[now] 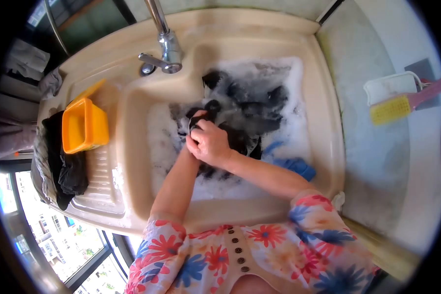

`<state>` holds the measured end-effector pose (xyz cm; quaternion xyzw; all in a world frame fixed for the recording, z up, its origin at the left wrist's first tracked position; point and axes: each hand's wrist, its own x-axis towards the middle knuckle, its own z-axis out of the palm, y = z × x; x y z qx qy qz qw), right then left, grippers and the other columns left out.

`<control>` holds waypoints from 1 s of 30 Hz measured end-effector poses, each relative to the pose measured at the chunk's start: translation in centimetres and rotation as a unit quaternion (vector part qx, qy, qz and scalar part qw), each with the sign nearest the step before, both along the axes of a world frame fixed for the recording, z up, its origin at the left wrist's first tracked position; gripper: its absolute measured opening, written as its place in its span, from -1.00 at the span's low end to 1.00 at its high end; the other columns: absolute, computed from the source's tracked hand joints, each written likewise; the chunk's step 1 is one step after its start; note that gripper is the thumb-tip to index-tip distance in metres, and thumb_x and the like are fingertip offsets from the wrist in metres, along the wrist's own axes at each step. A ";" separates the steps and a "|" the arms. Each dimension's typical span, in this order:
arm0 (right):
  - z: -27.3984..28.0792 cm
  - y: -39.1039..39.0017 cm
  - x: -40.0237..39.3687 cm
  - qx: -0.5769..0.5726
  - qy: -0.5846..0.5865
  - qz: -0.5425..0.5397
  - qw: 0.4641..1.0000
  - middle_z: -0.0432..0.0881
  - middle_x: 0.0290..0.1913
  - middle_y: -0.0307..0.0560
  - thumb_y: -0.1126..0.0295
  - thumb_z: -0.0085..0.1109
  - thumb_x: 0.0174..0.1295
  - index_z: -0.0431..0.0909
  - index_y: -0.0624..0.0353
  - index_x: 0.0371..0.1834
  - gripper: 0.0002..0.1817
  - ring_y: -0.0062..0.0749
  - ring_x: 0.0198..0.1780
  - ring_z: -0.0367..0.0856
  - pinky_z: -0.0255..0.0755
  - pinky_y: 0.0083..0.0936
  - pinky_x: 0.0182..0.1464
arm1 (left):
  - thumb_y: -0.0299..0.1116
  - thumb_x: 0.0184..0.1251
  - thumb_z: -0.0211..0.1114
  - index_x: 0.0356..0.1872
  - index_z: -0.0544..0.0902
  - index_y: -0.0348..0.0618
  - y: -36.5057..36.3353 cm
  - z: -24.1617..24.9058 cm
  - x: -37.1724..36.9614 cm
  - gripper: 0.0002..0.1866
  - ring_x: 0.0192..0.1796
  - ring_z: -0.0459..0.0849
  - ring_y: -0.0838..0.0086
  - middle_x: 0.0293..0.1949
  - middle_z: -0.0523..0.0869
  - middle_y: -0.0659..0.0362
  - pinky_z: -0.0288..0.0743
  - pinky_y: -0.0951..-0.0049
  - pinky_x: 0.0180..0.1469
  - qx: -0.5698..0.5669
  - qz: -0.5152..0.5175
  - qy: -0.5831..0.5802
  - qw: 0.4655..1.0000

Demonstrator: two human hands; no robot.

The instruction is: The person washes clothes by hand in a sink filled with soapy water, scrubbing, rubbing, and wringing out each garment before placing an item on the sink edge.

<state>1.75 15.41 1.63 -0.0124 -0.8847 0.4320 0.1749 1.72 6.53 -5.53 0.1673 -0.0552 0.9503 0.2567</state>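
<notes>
As the sink [330, 147] is soapy, R hand [209, 142] & part-hidden L hand [199, 114] grip cloth [212, 110] mid-frame, prob. vs slipping. Tub [86, 125] sits frame left, prob. for reach.

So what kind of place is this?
Probably a home laundry spot, perhaps a balcony: a sink of suds holds dark cloth, a ridged washboard sits alongside, and a window shows buildings outside.

Wet cloth [212, 108]; glossy metal tap [169, 48]
</notes>
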 end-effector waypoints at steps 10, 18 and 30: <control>-3.7 17.2 -7.1 -0.086 -0.142 -0.257 0.952 0.60 -0.42 0.12 0.00 0.15 0.04 0.53 0.26 -0.47 -0.56 -0.06 -0.38 0.57 0.40 -0.26 -0.30 | -0.43 0.06 0.27 -0.09 0.52 -0.28 -6.8 5.8 -5.2 -0.65 -0.21 0.62 0.30 -0.17 0.63 0.07 0.50 0.41 -0.12 -0.558 0.101 -0.212 0.796; -1.7 12.3 -4.1 0.167 -0.284 -0.001 0.944 0.60 -0.29 0.12 0.12 0.13 0.01 0.57 0.17 -0.33 -0.67 -0.01 -0.23 0.57 0.40 -0.17 -0.16 | -0.54 -0.05 0.22 -0.16 0.49 -0.36 -5.0 3.1 -4.2 -0.66 -0.19 0.57 0.24 -0.28 0.61 0.01 0.44 0.28 -0.14 -0.697 0.097 -0.150 0.694; 1.3 0.3 0.9 0.096 -0.048 0.130 0.986 0.47 -0.51 0.08 0.17 0.10 -0.03 0.47 0.17 -0.54 -0.73 -0.05 -0.43 0.50 0.39 -0.30 -0.33 | -0.23 0.26 0.02 -0.06 0.47 -0.22 -1.2 4.9 -2.0 -0.68 -0.10 0.54 0.34 -0.10 0.57 0.06 0.45 0.32 -0.03 -0.510 0.077 -0.246 0.821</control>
